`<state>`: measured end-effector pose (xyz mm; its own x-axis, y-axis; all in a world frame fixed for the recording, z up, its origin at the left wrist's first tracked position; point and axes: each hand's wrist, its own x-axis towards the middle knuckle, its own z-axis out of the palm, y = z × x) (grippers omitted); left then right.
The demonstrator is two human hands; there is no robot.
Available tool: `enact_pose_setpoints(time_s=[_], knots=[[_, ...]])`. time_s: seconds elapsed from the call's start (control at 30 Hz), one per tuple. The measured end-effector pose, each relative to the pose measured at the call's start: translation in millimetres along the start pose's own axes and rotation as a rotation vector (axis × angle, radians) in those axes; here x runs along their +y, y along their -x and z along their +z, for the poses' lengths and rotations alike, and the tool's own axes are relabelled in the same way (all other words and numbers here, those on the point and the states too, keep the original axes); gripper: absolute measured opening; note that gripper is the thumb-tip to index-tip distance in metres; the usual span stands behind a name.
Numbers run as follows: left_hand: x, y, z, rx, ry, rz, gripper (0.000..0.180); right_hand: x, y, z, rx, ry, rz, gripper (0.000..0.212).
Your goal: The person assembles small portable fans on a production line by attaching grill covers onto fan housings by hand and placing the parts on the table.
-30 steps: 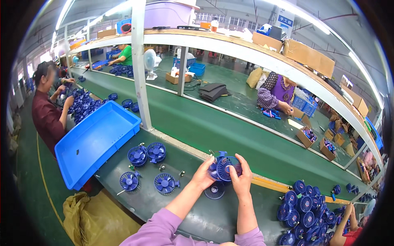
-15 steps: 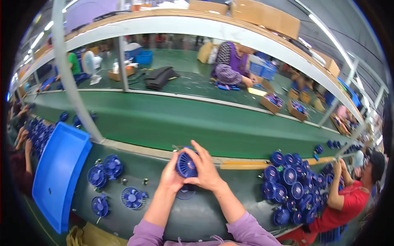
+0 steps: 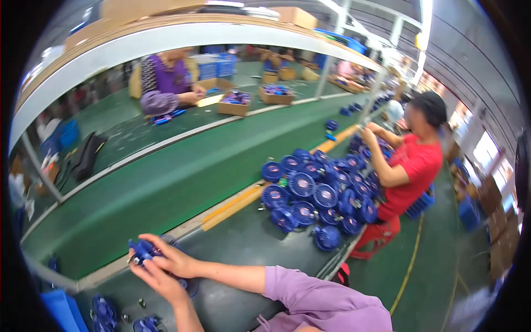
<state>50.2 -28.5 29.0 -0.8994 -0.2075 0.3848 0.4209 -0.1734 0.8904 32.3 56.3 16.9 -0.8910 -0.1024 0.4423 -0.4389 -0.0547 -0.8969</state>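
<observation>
Both my hands are closed around a small blue fan head (image 3: 145, 250) above the near edge of the green belt. My right hand (image 3: 178, 261) grips it from the right and above, its forearm reaching in from the right in a lilac sleeve. From below, my left hand (image 3: 161, 281) supports the same fan head. Part of another blue fan piece (image 3: 191, 286) lies on the bench just behind my right wrist. More open fan parts (image 3: 104, 311) rest at the lower left, beside small metal pieces (image 3: 142, 302).
A large pile of blue fan heads (image 3: 325, 195) covers the bench to the right. Behind it a person in a red shirt (image 3: 417, 166) works. The green conveyor belt (image 3: 149, 193) runs along the far side. A blue tray (image 3: 62, 311) stands at the lower left.
The view has swung to the right, so the pile and the person in red now appear nearer the middle. The fan head has turned in my hands, its grille no longer facing me.
</observation>
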Motion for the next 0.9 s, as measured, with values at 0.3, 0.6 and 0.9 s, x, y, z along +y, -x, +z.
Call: enact_pose_setpoints(time_s=[0.3,0.6,0.9], knots=[[15.2,-1.5,-63.1,-0.464,-0.700,0.342,0.046,41.6,-4.4,-125.3,0.499,0.689,-0.031,0.078],[9.7,22.9,-225.2,-0.468,-1.345,0.324,0.040,11.0,13.8,-76.6,0.180,0.865,0.050,0.049],[6.3,-0.4,-244.1,-0.553,-1.256,0.029,0.033,37.1,61.1,-18.0,-0.308,0.877,-0.099,0.060]])
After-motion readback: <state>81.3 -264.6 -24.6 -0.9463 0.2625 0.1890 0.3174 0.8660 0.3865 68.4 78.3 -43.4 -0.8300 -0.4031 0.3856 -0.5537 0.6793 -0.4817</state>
